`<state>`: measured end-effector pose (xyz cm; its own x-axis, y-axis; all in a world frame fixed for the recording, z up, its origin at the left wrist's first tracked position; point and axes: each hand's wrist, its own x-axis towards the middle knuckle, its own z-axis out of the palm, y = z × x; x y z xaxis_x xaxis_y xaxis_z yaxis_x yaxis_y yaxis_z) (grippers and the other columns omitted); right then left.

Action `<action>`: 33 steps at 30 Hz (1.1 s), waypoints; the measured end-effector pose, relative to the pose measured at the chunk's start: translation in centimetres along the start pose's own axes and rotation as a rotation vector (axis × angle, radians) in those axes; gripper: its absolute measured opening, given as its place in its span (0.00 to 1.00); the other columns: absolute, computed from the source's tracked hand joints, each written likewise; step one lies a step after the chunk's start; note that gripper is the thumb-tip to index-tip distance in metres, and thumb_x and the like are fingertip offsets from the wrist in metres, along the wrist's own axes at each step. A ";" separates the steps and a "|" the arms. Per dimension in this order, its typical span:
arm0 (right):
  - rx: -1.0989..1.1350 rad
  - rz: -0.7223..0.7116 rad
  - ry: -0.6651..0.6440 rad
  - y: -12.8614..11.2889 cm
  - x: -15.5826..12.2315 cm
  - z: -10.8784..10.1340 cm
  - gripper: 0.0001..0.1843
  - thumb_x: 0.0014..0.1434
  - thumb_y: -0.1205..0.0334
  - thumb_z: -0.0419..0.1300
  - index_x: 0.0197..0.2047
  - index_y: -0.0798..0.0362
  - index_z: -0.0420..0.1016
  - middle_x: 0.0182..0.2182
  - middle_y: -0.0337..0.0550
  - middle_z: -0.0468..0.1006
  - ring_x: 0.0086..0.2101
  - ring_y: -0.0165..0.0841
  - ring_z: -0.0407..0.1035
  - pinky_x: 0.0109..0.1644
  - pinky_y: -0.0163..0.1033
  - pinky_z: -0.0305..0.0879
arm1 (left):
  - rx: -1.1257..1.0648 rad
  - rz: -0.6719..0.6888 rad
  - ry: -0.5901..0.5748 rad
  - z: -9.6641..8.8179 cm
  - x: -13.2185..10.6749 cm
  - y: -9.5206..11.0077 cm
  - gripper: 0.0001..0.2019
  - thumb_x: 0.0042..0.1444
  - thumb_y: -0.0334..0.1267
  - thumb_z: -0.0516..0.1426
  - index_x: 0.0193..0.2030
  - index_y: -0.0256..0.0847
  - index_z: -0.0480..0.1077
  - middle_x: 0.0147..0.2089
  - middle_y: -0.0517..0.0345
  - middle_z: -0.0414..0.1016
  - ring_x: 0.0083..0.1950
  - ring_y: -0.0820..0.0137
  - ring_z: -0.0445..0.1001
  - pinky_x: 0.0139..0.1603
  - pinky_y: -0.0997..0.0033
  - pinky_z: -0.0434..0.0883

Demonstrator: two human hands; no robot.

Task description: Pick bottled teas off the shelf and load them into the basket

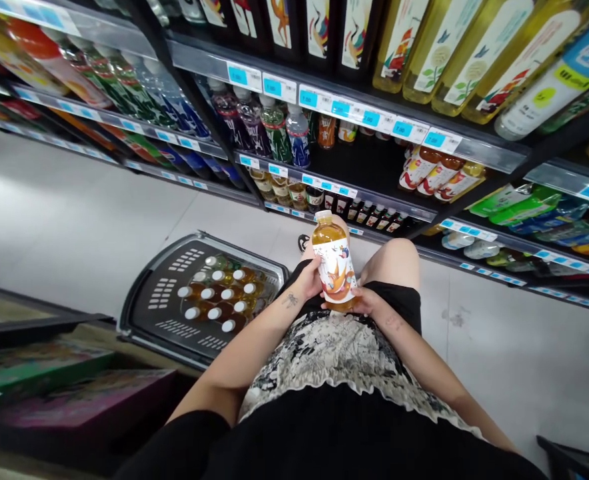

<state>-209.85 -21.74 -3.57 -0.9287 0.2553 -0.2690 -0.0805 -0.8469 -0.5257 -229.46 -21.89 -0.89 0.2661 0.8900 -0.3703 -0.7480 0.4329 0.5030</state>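
Observation:
A bottle of amber drink [333,263] with a white cap and a white, colourfully drawn label is held in front of my lap, its cap pointing toward the shelves. My left hand [312,279] grips it along its left side. Around the base, my right hand [365,301] is closed on the lower right edge, with some fingers hidden behind the bottle. To my left on the floor stands a dark shopping basket [167,270] with several white-capped bottles [219,293] upright in it.
Shelving [364,143] full of drinks runs across the front, with blue price tags along its edges. Several similar label bottles [439,175] sit on the middle shelf at right. Green and pink boxes [79,397] are at lower left. Pale floor tiles [494,333] show at right.

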 end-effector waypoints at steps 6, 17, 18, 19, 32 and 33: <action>-0.055 -0.013 0.003 0.4 0.6 -0.8 0.52 0.45 0.41 0.75 0.66 0.55 0.61 0.58 0.62 0.74 0.55 0.50 0.73 0.48 0.49 0.76 | -0.062 -0.032 -0.155 -0.2 -0.3 1.9 0.47 0.37 0.64 0.69 0.61 0.37 0.67 0.49 0.42 0.81 0.50 0.52 0.80 0.58 0.48 0.72; -0.021 -0.027 0.068 1.1 0.4 -0.9 0.50 0.39 0.47 0.79 0.62 0.53 0.66 0.56 0.57 0.76 0.54 0.49 0.74 0.56 0.55 0.71 | -0.040 -0.025 -0.247 0.2 -1.1 2.5 0.52 0.31 0.64 0.69 0.63 0.37 0.66 0.47 0.42 0.80 0.49 0.52 0.79 0.53 0.50 0.73; -0.010 -0.023 0.051 0.9 0.4 -0.7 0.52 0.38 0.43 0.79 0.62 0.53 0.66 0.56 0.58 0.76 0.53 0.50 0.74 0.53 0.53 0.74 | -0.035 -0.023 -0.222 0.1 -1.1 2.3 0.49 0.33 0.64 0.69 0.61 0.37 0.67 0.47 0.42 0.80 0.48 0.52 0.79 0.51 0.52 0.74; 0.004 -0.014 0.028 0.8 0.4 -0.6 0.54 0.38 0.37 0.77 0.62 0.54 0.66 0.56 0.59 0.76 0.53 0.51 0.74 0.49 0.51 0.75 | -0.018 -0.020 -0.185 0.1 -1.0 2.1 0.46 0.36 0.63 0.68 0.58 0.36 0.69 0.47 0.42 0.80 0.46 0.53 0.80 0.50 0.53 0.75; 0.304 0.110 0.360 -2.6 -1.3 0.6 0.45 0.69 0.32 0.29 0.54 0.58 0.73 0.45 0.57 0.81 0.43 0.45 0.77 0.48 0.56 0.76 | 0.475 0.366 0.350 4.7 -0.1 -1.1 0.32 0.39 0.39 0.73 0.49 0.38 0.65 0.44 0.51 0.78 0.41 0.65 0.78 0.42 0.66 0.75; 0.305 0.112 0.359 -2.6 -1.3 0.9 0.45 0.70 0.33 0.29 0.55 0.58 0.73 0.45 0.57 0.81 0.43 0.46 0.78 0.49 0.58 0.75 | 0.511 0.361 0.355 4.7 0.0 -1.2 0.32 0.40 0.39 0.73 0.49 0.38 0.64 0.45 0.51 0.78 0.43 0.65 0.78 0.43 0.66 0.75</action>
<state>-208.72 -20.25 -1.10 -0.7582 0.2539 -0.6005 -0.1393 -0.9629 -0.2313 -225.72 -21.77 2.20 -0.2232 0.9277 -0.2994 -0.3504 0.2102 0.9127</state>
